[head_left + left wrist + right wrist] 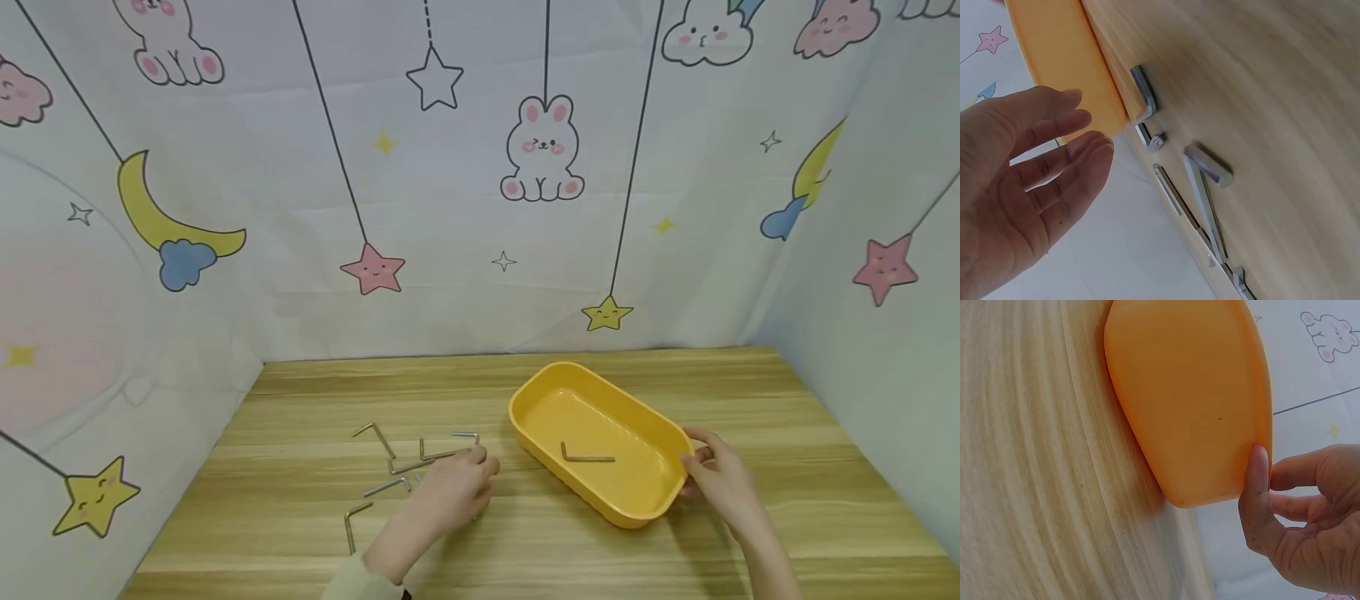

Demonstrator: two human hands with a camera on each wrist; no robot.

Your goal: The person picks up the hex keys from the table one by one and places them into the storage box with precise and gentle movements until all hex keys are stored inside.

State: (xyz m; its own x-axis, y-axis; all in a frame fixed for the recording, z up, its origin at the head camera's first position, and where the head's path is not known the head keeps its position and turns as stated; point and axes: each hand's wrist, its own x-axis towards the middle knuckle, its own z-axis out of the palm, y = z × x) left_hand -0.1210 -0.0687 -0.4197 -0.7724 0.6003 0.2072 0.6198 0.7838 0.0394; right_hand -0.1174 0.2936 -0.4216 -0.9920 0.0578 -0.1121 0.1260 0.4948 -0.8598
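Note:
My left hand (450, 492) is over the table beside a loose group of L-shaped hex keys. In the left wrist view its fingers (1079, 175) are loosely bent with nothing between them, and several hex keys (1205, 203) lie on the wood beyond. A yellow plastic tray (570, 479) stands right of centre, set at a slant, with one hex key (588, 458) lying inside. My right hand (723, 483) pinches the tray's right-hand rim; in the right wrist view the thumb (1259, 475) lies against the tray's wall, the fingers at its other side.
On the left part of the wooden table (300, 433) lie more hex keys, among them a brass-toned one (348, 525) nearer the front and a silver one (386, 487). A patterned white cloth (450, 317) hangs behind the table's back edge and along both sides.

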